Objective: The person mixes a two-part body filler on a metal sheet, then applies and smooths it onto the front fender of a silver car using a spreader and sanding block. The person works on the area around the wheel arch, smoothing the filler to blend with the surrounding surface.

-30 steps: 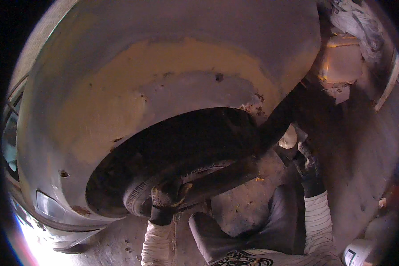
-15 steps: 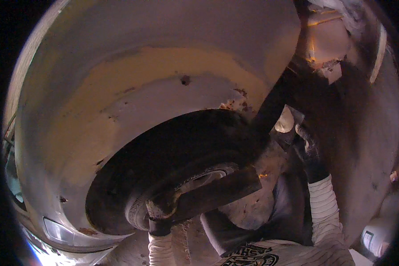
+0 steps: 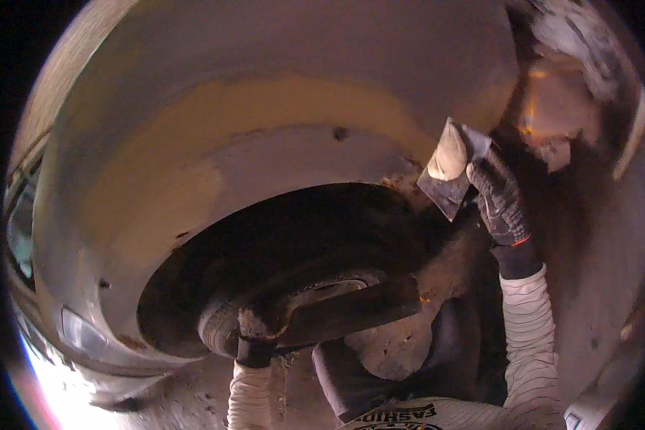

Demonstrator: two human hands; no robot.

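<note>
My right hand (image 3: 502, 204), in a dark glove, grips a flat dark putty spreader (image 3: 443, 199). A beige lump of filler (image 3: 449, 154) sits on the blade. The spreader is near the rusty edge (image 3: 403, 181) of a car's wheel arch; I cannot tell whether it touches the metal. At the lower middle my left hand (image 3: 254, 331), also gloved, is closed on the near end of a long dark board (image 3: 351, 317). That board lies across my view of the wheel (image 3: 218, 326). Shadow hides part of the left fingers.
The grey car body panel (image 3: 265, 154) carries a yellowish filler band (image 3: 315, 100) and a small dark hole (image 3: 339, 134). At the upper right stands an orange-lit container (image 3: 560, 104). A headlamp (image 3: 82, 330) is at the lower left. My bent knees are below the board.
My right hand has risen with the spreader and filler, closer to the rusty arch edge. The left hand and board have hardly moved. My view has shifted slightly.
</note>
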